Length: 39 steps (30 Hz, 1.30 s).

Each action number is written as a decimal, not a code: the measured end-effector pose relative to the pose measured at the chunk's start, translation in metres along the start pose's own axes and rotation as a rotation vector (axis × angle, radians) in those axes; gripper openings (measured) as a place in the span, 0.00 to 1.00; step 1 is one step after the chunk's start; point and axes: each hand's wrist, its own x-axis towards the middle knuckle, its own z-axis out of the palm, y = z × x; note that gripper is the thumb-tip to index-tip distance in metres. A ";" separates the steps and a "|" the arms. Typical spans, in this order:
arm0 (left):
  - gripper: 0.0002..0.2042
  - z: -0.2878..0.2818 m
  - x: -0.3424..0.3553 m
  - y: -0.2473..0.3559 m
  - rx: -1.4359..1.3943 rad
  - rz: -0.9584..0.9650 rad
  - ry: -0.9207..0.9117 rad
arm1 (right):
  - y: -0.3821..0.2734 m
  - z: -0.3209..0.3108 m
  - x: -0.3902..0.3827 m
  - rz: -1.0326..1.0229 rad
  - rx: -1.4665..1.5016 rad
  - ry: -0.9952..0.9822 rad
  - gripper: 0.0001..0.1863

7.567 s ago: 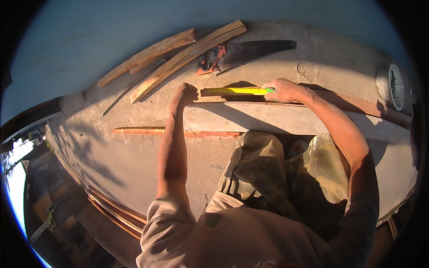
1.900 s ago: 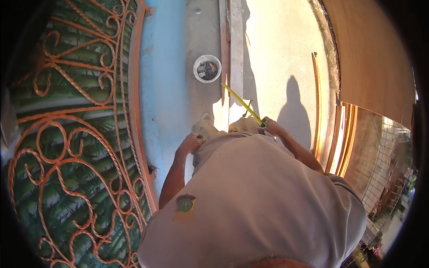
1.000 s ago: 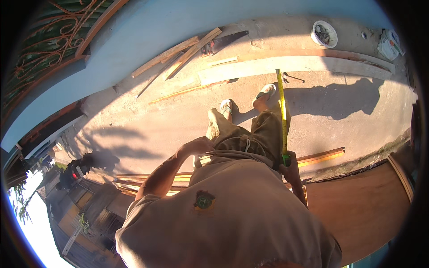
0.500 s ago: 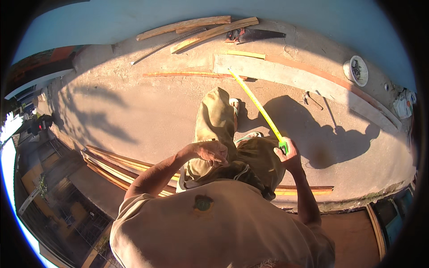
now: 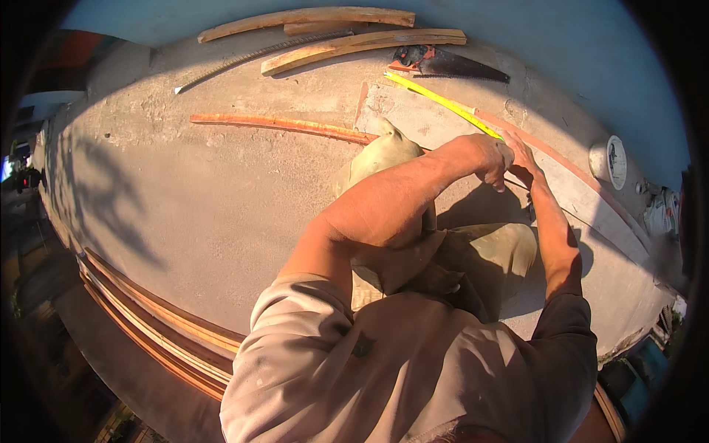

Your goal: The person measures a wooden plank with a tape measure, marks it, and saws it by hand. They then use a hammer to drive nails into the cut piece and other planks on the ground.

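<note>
My right hand [image 5: 523,156] is closed at the near end of a tape measure [image 5: 442,101], whose case is hidden by my hands. Its yellow blade runs out to the far left, along the back side of a wide grey board [image 5: 401,108] on the ground. My left hand [image 5: 490,158] reaches across beside the right one, its fingers curled in. Whatever it may hold does not show. Both hands are low over the board, in front of my bent knees.
Wooden beams [image 5: 362,49], a ribbed metal rod [image 5: 255,61] and a handsaw [image 5: 454,64] lie by the blue wall. A thin wood strip [image 5: 281,124] is left of the board. A white bucket [image 5: 611,161] stands at right; several long planks [image 5: 159,314] lie behind at left.
I have crouched lower and leaned over the board. My left hand has swung forward and right to meet my right hand, and the tape blade now lies along the board's back side.
</note>
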 end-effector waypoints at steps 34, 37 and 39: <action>0.11 0.039 0.170 -0.245 0.465 0.036 0.347 | 0.041 0.036 0.065 -0.151 0.122 0.012 0.34; 0.11 0.040 0.176 -0.259 0.662 0.009 0.269 | 0.041 0.031 0.067 -0.164 0.160 -0.013 0.34; 0.10 0.038 0.173 -0.262 0.531 -0.017 0.284 | 0.040 0.027 0.066 -0.151 0.184 -0.033 0.34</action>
